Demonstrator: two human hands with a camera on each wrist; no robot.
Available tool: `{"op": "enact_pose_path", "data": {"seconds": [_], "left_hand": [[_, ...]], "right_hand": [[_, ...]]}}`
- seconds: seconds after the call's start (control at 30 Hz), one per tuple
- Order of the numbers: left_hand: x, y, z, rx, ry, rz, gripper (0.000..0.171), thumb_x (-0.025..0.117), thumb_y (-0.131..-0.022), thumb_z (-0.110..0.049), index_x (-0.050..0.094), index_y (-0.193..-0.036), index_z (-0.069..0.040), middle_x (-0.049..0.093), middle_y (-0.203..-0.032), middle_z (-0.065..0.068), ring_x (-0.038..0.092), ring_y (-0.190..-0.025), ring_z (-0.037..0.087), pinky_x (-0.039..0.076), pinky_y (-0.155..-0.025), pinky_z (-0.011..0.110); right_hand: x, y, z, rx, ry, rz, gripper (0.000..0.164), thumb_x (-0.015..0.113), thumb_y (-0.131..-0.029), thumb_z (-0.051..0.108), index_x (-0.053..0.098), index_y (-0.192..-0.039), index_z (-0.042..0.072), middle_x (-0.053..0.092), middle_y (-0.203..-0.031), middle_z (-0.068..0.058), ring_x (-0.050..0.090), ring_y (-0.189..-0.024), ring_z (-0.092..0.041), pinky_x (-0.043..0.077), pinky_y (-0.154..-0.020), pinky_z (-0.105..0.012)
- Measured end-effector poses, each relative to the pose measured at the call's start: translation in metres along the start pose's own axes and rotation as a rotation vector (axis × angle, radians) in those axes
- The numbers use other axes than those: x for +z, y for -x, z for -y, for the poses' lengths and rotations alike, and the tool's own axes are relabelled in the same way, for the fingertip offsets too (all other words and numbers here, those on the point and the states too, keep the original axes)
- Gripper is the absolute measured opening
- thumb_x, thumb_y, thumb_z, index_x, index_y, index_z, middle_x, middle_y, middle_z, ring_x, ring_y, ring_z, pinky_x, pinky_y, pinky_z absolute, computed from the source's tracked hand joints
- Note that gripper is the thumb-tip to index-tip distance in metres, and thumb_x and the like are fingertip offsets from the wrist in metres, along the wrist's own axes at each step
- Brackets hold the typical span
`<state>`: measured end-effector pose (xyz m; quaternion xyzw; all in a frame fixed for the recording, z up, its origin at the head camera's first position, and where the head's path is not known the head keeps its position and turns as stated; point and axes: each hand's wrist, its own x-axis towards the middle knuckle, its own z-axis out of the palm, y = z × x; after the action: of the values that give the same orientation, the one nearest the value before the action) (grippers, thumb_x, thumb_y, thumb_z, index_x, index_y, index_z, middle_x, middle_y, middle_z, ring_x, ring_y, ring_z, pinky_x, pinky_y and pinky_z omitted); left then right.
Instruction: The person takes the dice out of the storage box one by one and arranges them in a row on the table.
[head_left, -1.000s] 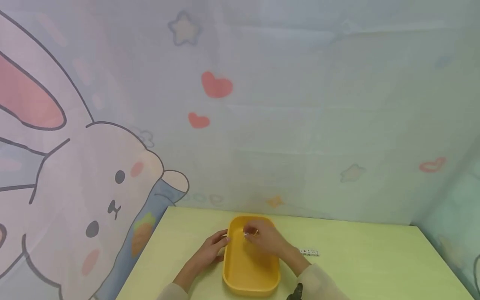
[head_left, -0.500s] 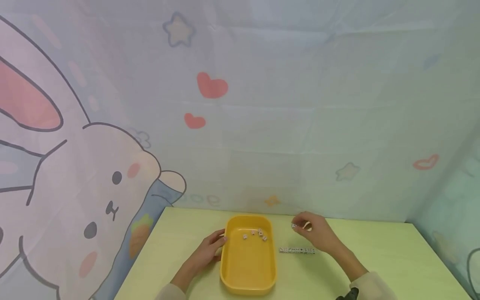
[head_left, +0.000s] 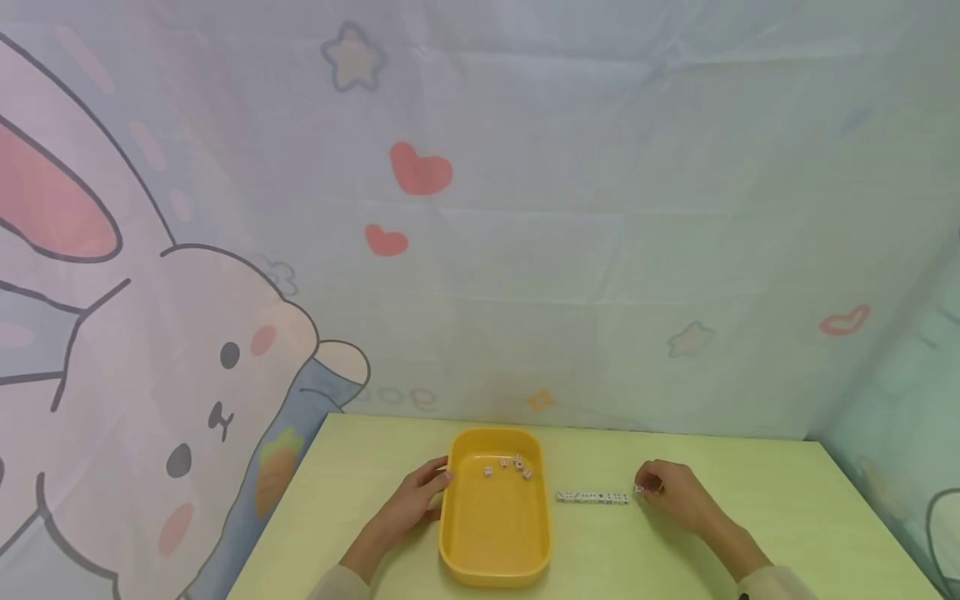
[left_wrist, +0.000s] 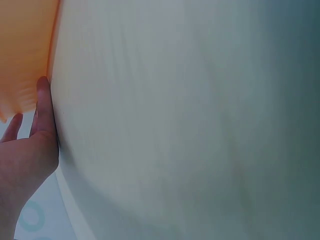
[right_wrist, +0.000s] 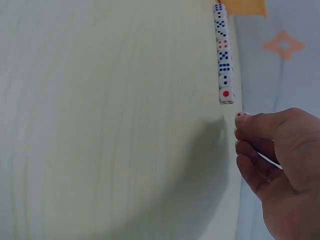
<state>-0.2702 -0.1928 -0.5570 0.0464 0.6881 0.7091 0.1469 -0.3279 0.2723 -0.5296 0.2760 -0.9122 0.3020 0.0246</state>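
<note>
My right hand (head_left: 672, 493) pinches a white die (head_left: 639, 488) between thumb and fingers, just past the right end of a row of dice (head_left: 592, 497) on the table. In the right wrist view, that die (right_wrist: 242, 114) shows red pips at the thumb tip, a small gap from the row's end die (right_wrist: 226, 95) with one large red pip. The row is straight, its dice side by side. My left hand (head_left: 411, 502) rests against the left side of a yellow tray (head_left: 495, 575), fingers fairly straight along its wall. Several loose dice (head_left: 519, 464) lie inside toward the tray's far end.
The pale yellow-green table (head_left: 750, 517) runs back to a hanging cloth (head_left: 570, 250) printed with a rabbit, hearts and stars. A dark cable (head_left: 930, 533) hangs at the far right.
My right hand has come out of the tray with a die, passed over the row and lowered beside its right end. The left hand has stayed at the tray's side.
</note>
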Motion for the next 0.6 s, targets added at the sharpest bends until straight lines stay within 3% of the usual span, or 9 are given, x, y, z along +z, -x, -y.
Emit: {"op": "enact_pose_path", "data": {"seconds": [0.43,0.6], "left_hand": [[0.000,-0.001,0.000,0.005,-0.010,-0.005,0.059,0.048,-0.106,-0.036,0.030,-0.155,-0.008,0.033,-0.156,0.019,0.042,-0.136,0.037,0.052,-0.096,0.045],[0.000,0.000,0.000,-0.009,-0.032,-0.020,0.059,0.048,-0.105,-0.037,0.031,-0.155,-0.008,0.033,-0.156,0.019,0.043,-0.135,0.036,0.052,-0.096,0.044]], "right_hand": [[0.010,0.001,-0.007,-0.097,-0.001,0.025,0.017,0.071,-0.084,-0.005,0.068,-0.090,0.011,0.067,-0.087,0.001,0.060,-0.080,-0.008,0.054,-0.070,-0.026],[0.012,-0.001,-0.005,-0.098,0.010,0.044,0.018,0.072,-0.083,-0.006,0.068,-0.089,0.011,0.067,-0.086,-0.001,0.058,-0.079,-0.006,0.053,-0.069,-0.026]]}}
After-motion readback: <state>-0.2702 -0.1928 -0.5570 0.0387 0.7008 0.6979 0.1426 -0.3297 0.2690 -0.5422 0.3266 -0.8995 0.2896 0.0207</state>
